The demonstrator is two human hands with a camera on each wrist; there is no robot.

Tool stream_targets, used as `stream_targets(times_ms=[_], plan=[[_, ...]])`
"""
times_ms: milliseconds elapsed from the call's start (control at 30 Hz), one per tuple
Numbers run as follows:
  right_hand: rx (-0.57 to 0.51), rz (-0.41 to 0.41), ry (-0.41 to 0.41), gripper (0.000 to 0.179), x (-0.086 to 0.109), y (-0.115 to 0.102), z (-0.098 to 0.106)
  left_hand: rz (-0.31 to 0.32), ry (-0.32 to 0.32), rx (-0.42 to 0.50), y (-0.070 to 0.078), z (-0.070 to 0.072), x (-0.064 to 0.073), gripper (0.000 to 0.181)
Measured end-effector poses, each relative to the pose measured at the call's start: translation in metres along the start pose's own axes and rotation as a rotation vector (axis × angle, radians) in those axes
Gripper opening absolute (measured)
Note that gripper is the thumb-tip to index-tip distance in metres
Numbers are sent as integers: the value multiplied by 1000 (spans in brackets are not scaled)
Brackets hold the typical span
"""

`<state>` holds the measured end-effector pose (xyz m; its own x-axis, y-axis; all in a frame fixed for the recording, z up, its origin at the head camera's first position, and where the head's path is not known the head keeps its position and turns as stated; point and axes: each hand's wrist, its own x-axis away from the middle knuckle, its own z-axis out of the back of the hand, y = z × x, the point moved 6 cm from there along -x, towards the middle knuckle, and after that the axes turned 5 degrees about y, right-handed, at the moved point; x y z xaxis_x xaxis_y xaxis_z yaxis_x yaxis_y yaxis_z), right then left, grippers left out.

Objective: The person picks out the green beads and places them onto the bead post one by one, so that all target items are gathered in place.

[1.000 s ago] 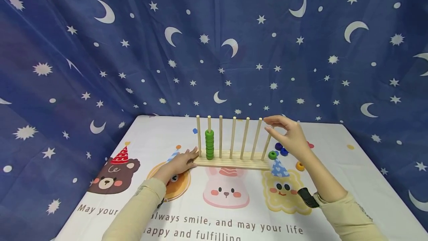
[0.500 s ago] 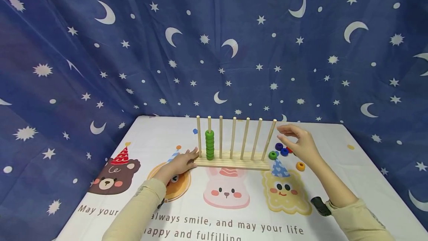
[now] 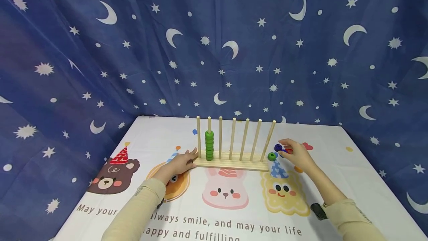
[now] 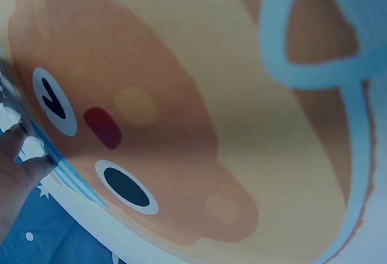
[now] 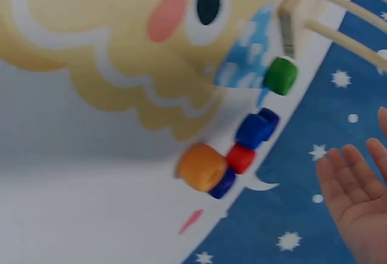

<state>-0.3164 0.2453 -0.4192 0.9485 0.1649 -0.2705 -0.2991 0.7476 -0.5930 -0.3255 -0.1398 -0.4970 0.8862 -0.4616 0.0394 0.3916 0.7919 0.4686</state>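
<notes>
A wooden peg stand point(image 3: 230, 164) has upright pegs along its base; green beads point(image 3: 209, 145) are stacked on the second peg from the left. My left hand point(image 3: 178, 163) holds the left end of the base, fingers toward the back and thumb near the front. Beyond the stand's right end, my right hand point(image 3: 299, 155) is low over loose beads, thumb and fingers apart. Its fingers partly cover a red bead point(image 5: 240, 158) in the head view. Close by are a green bead point(image 3: 272, 156) and a dark blue bead point(image 3: 278, 147). The right wrist view shows the spread palm beside the beads.
An orange bead point(image 5: 202, 167) lies nearest the person, partly behind the right hand in the head view. More blue beads point(image 5: 253, 130) sit in the same cluster. The white cloth point(image 3: 354, 174) is printed with cartoon animals; a blue star-patterned curtain point(image 3: 214, 47) hangs behind the table.
My right hand has moved from the top of the rightmost peg outward and down to the loose beads. The left hand stays at the base's left end.
</notes>
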Motion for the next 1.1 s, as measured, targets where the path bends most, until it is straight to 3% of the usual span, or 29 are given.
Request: stream_targets(times_ms=[233, 433, 800, 1100], plan=[[-51, 53, -11, 42, 1, 23, -14, 22, -4, 3, 0, -1, -1, 52], [-71, -44, -70, 44, 1, 32, -24, 14, -1, -3, 3, 1, -2, 53], [-6, -129, -108, 43, -1, 46, -48, 17, -8, -2, 4, -1, 0, 52], [31, -170, -108, 48, -1, 45, -52, 20, 2, 0, 3, 1, 2, 52]])
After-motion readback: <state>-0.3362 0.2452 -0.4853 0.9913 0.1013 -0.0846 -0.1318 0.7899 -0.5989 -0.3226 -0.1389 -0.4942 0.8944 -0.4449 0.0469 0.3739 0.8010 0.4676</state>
